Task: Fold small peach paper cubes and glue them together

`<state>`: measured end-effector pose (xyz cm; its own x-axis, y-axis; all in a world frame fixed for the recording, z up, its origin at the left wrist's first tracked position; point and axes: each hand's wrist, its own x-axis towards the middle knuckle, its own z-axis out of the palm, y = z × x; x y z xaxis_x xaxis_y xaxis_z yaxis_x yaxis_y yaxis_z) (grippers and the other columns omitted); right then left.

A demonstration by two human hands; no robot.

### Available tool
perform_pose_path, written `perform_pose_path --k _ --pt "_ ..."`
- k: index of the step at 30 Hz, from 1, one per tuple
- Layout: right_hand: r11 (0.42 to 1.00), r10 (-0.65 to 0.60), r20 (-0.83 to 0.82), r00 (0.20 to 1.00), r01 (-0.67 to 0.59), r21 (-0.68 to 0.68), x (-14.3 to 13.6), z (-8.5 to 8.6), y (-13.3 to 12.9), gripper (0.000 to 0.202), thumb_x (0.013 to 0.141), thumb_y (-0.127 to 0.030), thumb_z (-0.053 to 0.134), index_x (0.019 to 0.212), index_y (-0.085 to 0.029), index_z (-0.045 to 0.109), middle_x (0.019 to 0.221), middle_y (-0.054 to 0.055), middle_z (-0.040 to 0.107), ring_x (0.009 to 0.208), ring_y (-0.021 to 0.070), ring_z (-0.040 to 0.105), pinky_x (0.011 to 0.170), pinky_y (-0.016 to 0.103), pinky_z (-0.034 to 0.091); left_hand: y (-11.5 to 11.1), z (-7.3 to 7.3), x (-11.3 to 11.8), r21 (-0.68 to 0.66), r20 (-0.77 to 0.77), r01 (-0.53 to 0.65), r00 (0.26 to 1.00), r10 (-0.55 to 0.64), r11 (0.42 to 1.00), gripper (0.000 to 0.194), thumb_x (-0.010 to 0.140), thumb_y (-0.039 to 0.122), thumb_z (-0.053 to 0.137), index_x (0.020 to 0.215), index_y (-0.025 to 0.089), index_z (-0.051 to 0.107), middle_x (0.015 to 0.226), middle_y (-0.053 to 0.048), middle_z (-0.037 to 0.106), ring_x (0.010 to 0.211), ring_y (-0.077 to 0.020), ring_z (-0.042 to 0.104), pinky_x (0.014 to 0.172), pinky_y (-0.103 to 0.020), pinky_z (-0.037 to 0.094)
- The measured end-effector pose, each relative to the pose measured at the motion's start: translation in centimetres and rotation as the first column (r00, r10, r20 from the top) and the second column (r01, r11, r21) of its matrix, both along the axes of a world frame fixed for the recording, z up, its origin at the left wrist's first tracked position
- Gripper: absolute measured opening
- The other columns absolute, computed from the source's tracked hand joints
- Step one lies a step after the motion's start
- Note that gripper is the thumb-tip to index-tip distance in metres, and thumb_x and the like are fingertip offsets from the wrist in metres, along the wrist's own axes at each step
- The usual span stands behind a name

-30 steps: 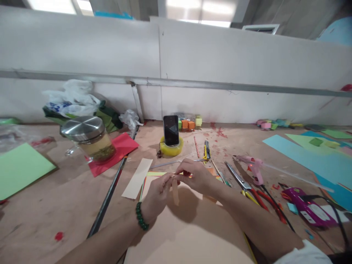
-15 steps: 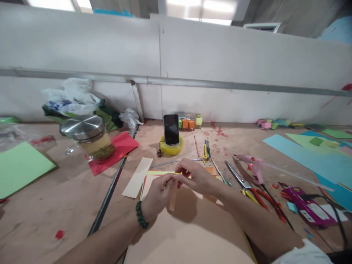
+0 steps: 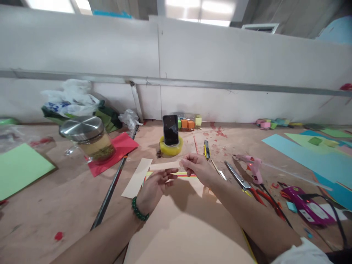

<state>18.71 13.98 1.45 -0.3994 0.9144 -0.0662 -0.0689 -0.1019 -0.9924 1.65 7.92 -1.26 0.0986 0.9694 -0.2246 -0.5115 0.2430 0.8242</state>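
My right hand (image 3: 198, 168) pinches one end of a narrow peach paper strip (image 3: 165, 166), which stretches out to the left above the far edge of a paper stack. Just below the strip is my left hand (image 3: 158, 185), palm turned up and fingers loosely apart, with nothing visible in it; a green bead bracelet circles that wrist. Both hands are over the large peach sheet (image 3: 189, 227) that tops the stack of coloured paper. To the left lies a wider peach strip (image 3: 137, 178), flat on the table.
Right of my hands lie a utility knife (image 3: 206, 149), scissors (image 3: 239, 176) and a pink glue gun (image 3: 254, 168) with its cord. A phone (image 3: 171, 130) stands in a yellow tape roll (image 3: 171, 147). The glass tea jar (image 3: 93, 141) sits on red paper, left.
The strip has swung from hanging down between both hands to lying sideways in my right hand. My left hand has let go and its fingers have opened.
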Motion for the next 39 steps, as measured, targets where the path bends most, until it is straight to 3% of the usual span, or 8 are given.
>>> perform_pose_path --k 4,7,10,14,21,27,33,39 --pt "0.986 0.028 -0.048 0.998 -0.035 -0.163 -0.5 -0.6 -0.2 0.051 0.050 -0.058 0.081 0.065 -0.016 0.055 0.057 -0.005 0.056 0.045 0.0050 0.047 0.048 0.020 0.040 -0.1 -0.2 0.5 0.023 -0.071 -0.006 0.997 0.008 1.000 0.032 0.068 0.033 0.077 0.095 0.016 0.072 0.104 -0.009 0.070 0.087 -0.0192 0.064 0.074 -0.028 0.051" --pt "0.974 0.149 0.032 0.988 -0.141 -0.176 -0.9 -0.7 -1.0 0.048 0.056 -0.057 0.077 0.068 -0.015 0.057 0.061 -0.002 0.060 0.050 0.0068 0.051 0.052 0.021 0.043 -0.2 -0.4 0.8 0.109 -0.252 0.041 0.968 -0.012 0.993 0.035 0.071 0.048 0.073 0.081 0.015 0.073 0.087 -0.008 0.072 0.083 -0.0201 0.064 0.075 -0.030 0.051" --pt "0.979 0.199 0.240 0.950 -0.205 0.002 -1.0 -0.5 -1.8 0.034 0.074 -0.049 0.068 0.073 -0.016 0.060 0.065 -0.001 0.061 0.057 0.0103 0.055 0.056 0.023 0.043 -0.3 -0.6 1.0 0.142 -0.382 0.038 0.924 0.019 0.989 0.038 0.073 0.051 0.069 0.075 0.013 0.073 0.075 -0.008 0.072 0.076 -0.0206 0.065 0.075 -0.031 0.052" --pt "0.908 -0.017 0.501 0.865 -0.197 0.371 -0.7 0.3 -2.3 0.018 0.077 -0.033 0.069 0.080 -0.018 0.061 0.072 -0.001 0.060 0.062 0.0112 0.051 0.056 0.022 0.039 -0.4 -0.7 1.0 0.203 -0.455 0.035 0.888 0.062 0.979 0.031 0.072 0.045 0.069 0.073 0.014 0.071 0.069 -0.005 0.070 0.070 -0.0183 0.063 0.070 -0.030 0.052" --pt "0.872 0.095 0.420 0.903 -0.278 0.403 -0.8 0.3 -2.4 0.012 0.078 -0.018 0.065 0.067 -0.017 0.060 0.071 -0.002 0.056 0.062 0.0098 0.050 0.054 0.020 0.039 -0.7 -0.7 0.9 0.340 -0.522 0.164 0.852 0.040 0.926 0.039 0.074 0.052 0.066 0.067 0.014 0.066 0.065 -0.004 0.064 0.063 -0.0164 0.059 0.062 -0.026 0.049" --pt "0.834 0.014 0.379 0.925 -0.220 0.507 -0.7 -0.9 -2.0 0.015 0.079 -0.019 0.062 0.066 -0.017 0.057 0.064 -0.002 0.054 0.061 0.0114 0.051 0.056 0.022 0.039 -0.3 -1.0 0.8 0.215 -0.521 0.151 0.854 -0.017 0.965 0.048 0.070 0.061 0.067 0.074 0.014 0.070 0.068 -0.006 0.068 0.064 -0.0186 0.065 0.061 -0.027 0.051" --pt "0.819 0.019 0.389 0.921 -0.238 0.522 -0.4 -1.2 -1.7 0.018 0.082 -0.025 0.063 0.067 -0.016 0.057 0.064 -0.001 0.057 0.060 0.0119 0.053 0.056 0.022 0.041 -0.4 -0.8 0.8 0.194 -0.442 0.099 0.897 -0.003 0.976 0.053 0.063 0.064 0.072 0.079 0.014 0.075 0.069 -0.008 0.070 0.065 -0.0187 0.064 0.065 -0.028 0.052" --pt "0.731 -0.002 0.400 0.917 -0.272 0.626 -0.3 -1.0 -1.8 0.013 0.084 -0.021 0.060 0.071 -0.017 0.059 0.070 0.002 0.063 0.065 0.0137 0.058 0.061 0.023 0.046 -0.5 -0.3 0.8 0.188 -0.418 0.094 0.908 -0.007 0.978 0.045 0.062 0.057 0.076 0.073 0.014 0.076 0.066 -0.007 0.070 0.066 -0.0191 0.064 0.067 -0.030 0.052"
